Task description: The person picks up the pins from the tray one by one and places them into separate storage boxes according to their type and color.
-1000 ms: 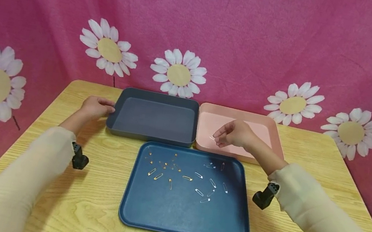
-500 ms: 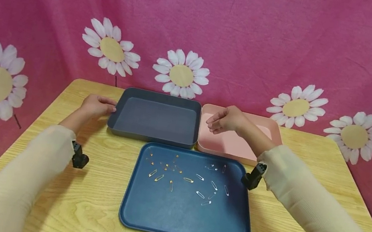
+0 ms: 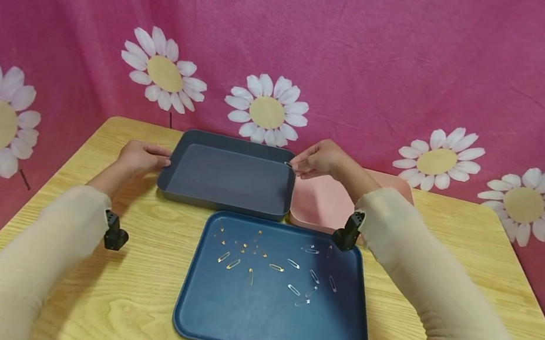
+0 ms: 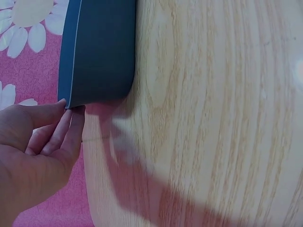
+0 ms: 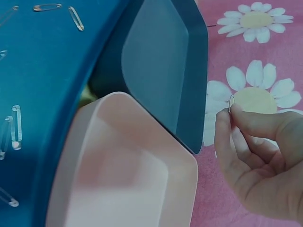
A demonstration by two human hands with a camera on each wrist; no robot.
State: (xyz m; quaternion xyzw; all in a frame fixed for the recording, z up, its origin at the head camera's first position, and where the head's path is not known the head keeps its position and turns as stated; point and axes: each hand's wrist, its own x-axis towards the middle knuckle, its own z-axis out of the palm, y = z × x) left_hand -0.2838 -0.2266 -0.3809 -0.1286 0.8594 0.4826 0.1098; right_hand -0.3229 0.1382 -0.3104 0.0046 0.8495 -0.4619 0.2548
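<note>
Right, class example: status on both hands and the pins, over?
Left hand grips grey tray at left side. Right hand pinches one safety pin near that tray's right end. Possible snag: gold pins bunched on blue tray.

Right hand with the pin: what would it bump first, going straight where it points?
Probably the dark gray tray: the right hand, pinching the pin, points left toward it. Height is unclear, so I can't tell whether rim or floor comes first.

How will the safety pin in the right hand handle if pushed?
The safety pin is probably stiff, being bent wire. It's likely light: the right hand just pinches it. Its narrow, elongated loop would probably slide, not roll.
</note>
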